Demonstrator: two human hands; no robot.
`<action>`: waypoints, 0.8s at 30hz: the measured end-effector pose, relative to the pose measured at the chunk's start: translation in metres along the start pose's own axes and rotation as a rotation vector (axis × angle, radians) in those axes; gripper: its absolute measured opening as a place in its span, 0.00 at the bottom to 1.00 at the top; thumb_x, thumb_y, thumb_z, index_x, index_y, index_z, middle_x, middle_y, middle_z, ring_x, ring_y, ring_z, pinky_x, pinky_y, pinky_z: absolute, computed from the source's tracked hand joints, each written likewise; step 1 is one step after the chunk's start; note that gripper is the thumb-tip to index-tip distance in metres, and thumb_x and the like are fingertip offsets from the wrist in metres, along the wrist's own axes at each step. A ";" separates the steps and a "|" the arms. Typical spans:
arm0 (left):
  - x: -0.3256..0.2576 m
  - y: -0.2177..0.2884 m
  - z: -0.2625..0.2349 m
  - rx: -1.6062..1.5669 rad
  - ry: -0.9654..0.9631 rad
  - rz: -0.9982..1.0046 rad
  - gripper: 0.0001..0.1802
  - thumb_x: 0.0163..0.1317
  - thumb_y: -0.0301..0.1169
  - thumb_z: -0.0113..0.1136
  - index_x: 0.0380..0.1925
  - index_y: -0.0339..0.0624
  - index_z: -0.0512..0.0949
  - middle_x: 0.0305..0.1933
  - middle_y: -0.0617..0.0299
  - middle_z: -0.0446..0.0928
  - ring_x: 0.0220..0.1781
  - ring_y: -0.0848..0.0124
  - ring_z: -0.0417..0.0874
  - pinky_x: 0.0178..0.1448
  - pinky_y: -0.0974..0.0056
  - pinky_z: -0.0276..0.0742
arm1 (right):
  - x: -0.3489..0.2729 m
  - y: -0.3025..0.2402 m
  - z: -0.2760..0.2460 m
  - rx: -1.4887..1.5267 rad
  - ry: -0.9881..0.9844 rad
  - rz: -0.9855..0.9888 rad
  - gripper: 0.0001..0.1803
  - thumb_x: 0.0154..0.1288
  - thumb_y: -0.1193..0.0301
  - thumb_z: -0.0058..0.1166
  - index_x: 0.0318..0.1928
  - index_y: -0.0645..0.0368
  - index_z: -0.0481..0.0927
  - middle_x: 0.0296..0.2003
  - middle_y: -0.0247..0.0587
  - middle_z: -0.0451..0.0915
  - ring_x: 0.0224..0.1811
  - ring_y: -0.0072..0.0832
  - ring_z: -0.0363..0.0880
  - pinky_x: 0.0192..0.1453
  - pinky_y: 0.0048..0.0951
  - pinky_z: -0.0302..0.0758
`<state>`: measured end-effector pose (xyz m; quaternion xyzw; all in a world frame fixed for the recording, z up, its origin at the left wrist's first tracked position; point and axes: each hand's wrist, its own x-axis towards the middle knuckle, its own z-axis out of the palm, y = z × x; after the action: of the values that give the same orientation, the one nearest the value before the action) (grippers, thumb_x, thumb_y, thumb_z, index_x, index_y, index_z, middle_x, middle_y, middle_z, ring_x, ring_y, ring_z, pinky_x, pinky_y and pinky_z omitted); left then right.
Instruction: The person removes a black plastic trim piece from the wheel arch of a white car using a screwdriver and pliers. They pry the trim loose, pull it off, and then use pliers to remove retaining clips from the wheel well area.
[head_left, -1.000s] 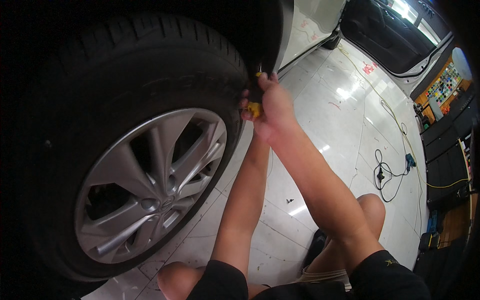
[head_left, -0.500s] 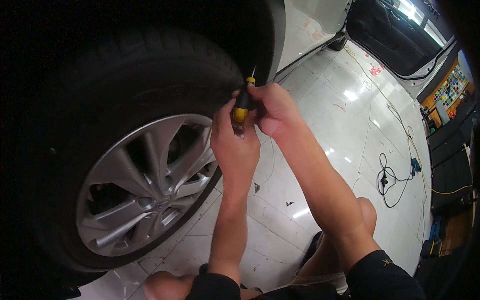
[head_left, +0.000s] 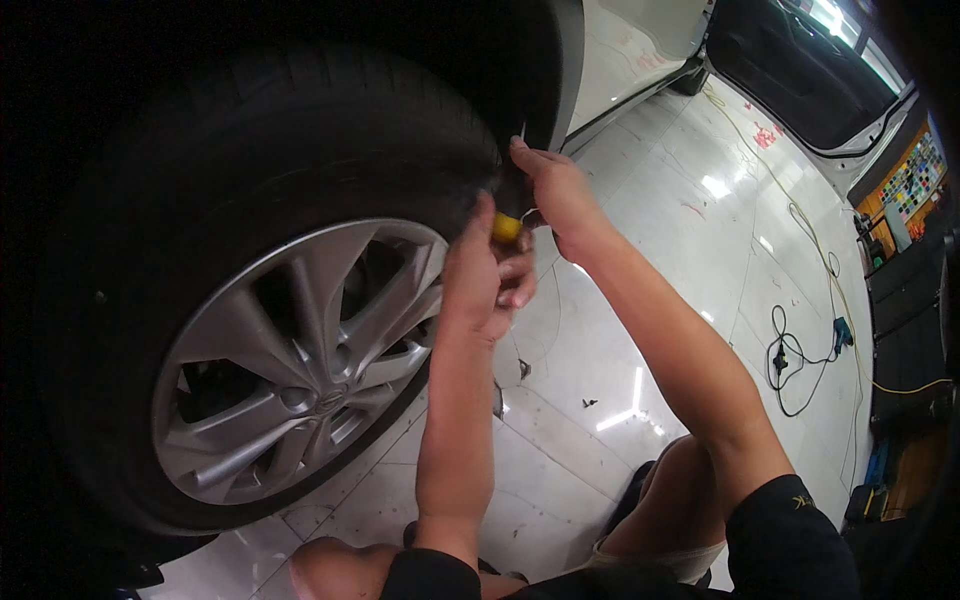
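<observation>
A screwdriver with a black and yellow handle [head_left: 507, 228] points up into the wheel arch beside the tire [head_left: 300, 150]; its thin metal tip shows just above my right fingers. My right hand [head_left: 562, 195] is closed on its upper part, thumb and forefinger pinched near the shaft. Around the yellow butt of the handle, my left hand [head_left: 485, 265] is loosely curled, thumb on one side and bent fingers on the other, slightly blurred. The handle's black part is mostly hidden in shadow and behind my hands. Both hands are close to the tire's outer edge.
The silver alloy wheel [head_left: 325, 395] is on my left. Ahead are the white car body [head_left: 625, 60] and an open car door [head_left: 800, 75]. A coiled black cable [head_left: 783, 355] and a yellow cord [head_left: 800, 215] lie on the glossy tiled floor [head_left: 660, 290].
My right hand has slid up toward the screwdriver's tip. My left hand has loosened and moved down to the handle's yellow end. The view has shifted slightly.
</observation>
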<state>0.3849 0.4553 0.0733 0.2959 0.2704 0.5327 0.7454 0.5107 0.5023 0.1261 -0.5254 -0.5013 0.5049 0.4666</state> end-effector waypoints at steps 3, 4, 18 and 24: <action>0.000 -0.003 -0.001 -0.144 -0.047 -0.002 0.26 0.78 0.51 0.41 0.41 0.37 0.75 0.23 0.63 0.74 0.23 0.71 0.78 0.22 0.66 0.68 | -0.003 -0.006 0.003 0.149 -0.060 0.014 0.22 0.75 0.53 0.52 0.46 0.62 0.82 0.36 0.37 0.81 0.39 0.24 0.76 0.45 0.28 0.71; -0.006 0.002 0.004 -0.034 0.040 0.057 0.25 0.78 0.50 0.42 0.43 0.36 0.74 0.25 0.63 0.75 0.24 0.71 0.78 0.23 0.67 0.69 | -0.004 -0.007 0.007 0.212 -0.091 0.028 0.21 0.75 0.54 0.54 0.47 0.62 0.82 0.36 0.37 0.81 0.39 0.25 0.76 0.46 0.28 0.71; -0.008 0.000 0.026 1.142 0.659 0.713 0.18 0.76 0.40 0.48 0.43 0.32 0.74 0.26 0.51 0.81 0.26 0.55 0.82 0.31 0.54 0.75 | 0.007 0.001 0.016 0.211 0.036 -0.027 0.21 0.74 0.54 0.56 0.34 0.61 0.78 0.25 0.31 0.73 0.26 0.22 0.72 0.30 0.25 0.68; -0.005 -0.006 0.015 -0.460 -0.192 -0.196 0.21 0.79 0.43 0.38 0.37 0.38 0.72 0.16 0.71 0.63 0.14 0.76 0.65 0.14 0.73 0.57 | 0.024 0.011 0.005 0.338 0.098 -0.233 0.20 0.75 0.59 0.52 0.34 0.64 0.83 0.31 0.37 0.81 0.32 0.25 0.76 0.37 0.28 0.71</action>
<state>0.3978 0.4464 0.0801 0.1404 0.0975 0.4750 0.8632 0.5061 0.5256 0.1136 -0.4023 -0.4436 0.4983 0.6270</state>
